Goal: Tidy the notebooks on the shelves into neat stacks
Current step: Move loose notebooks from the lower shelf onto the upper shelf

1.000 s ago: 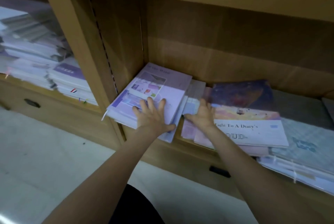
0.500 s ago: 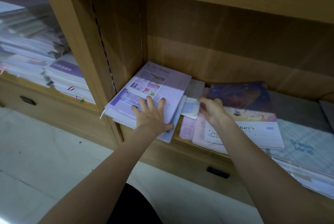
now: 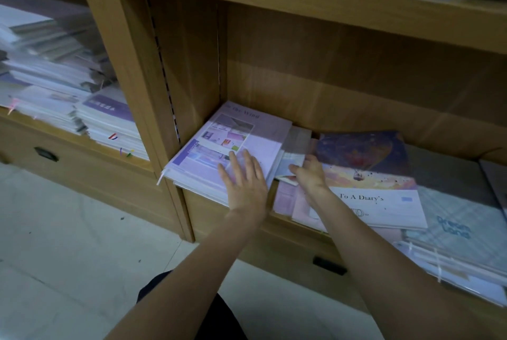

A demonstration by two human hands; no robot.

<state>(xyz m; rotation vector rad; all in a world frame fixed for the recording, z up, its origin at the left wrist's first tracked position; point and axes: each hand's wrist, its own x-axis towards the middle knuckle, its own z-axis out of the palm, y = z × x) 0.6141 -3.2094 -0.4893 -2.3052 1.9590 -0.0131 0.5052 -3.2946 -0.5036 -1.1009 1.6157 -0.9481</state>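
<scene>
1. Head view: I see my left hand (image 3: 245, 180) lying flat, fingers straight and spread, palm down on the near right corner of the lilac notebook (image 3: 233, 147) that tops the left stack.
2. My right hand (image 3: 310, 175) sits at three o'clock from the left one, fingers curled down at the left edge of the diary notebook (image 3: 367, 188); they seem to pinch the thin grey booklet (image 3: 292, 158) wedged between the two stacks, though I cannot tell for certain.
3. The lilac stack lies skewed, its near left corner jutting past the shelf front at about eight o'clock.
4. The diary notebook, with a dark starry top half and white lower half, rests on pink notebooks (image 3: 285, 197).
5. At four o'clock from my right hand, a pale teal notebook (image 3: 455, 227) tops another untidy pile hanging over the shelf edge (image 3: 290, 226).
6. Far at nine o'clock, the neighbouring compartment holds taller white stacks (image 3: 63, 92).
</scene>
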